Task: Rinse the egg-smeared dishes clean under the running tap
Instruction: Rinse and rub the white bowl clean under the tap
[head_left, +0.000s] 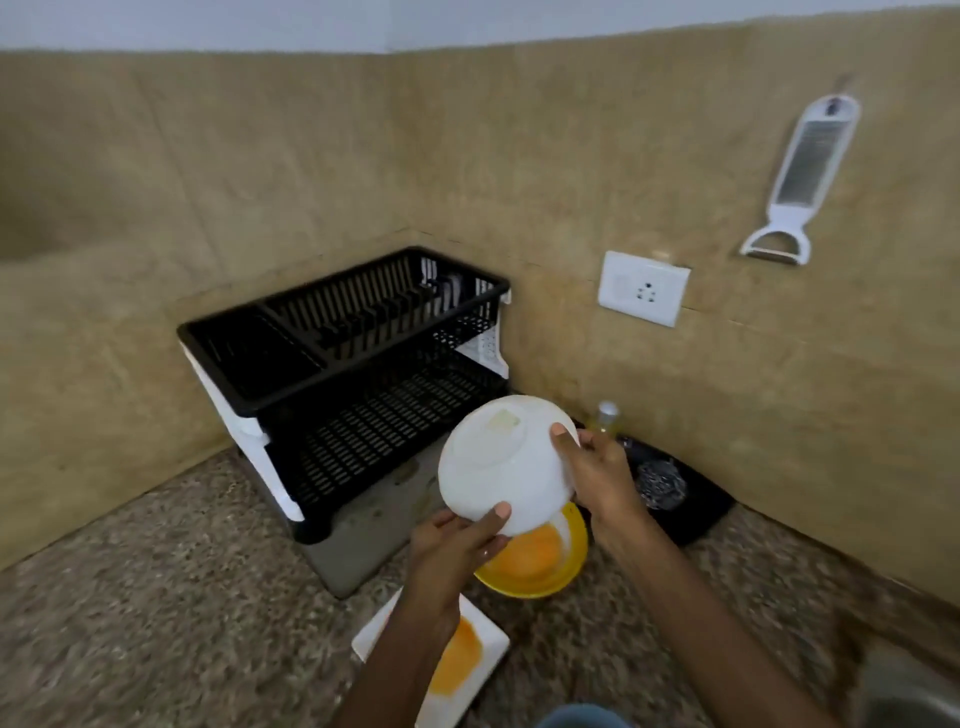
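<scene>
A white bowl (498, 462) is tipped over above a yellow bowl (545, 566), its underside facing me. My left hand (457, 540) grips its lower rim with the thumb on the outside. My right hand (597, 478) grips the right rim. Orange egg liquid lies in the yellow bowl, which stands on the speckled counter (156, 597). A white square plate (483, 670) smeared with orange egg lies nearer me, partly hidden by my left forearm. No tap is in view.
A black two-tier dish rack (353, 374) stands in the corner behind the bowls. A small bottle (605, 415) and a black tray with a steel scrubber (665, 488) sit by the right wall. A sink edge (914, 696) shows at bottom right. A socket (644, 288) and grater (800, 176) are on the wall.
</scene>
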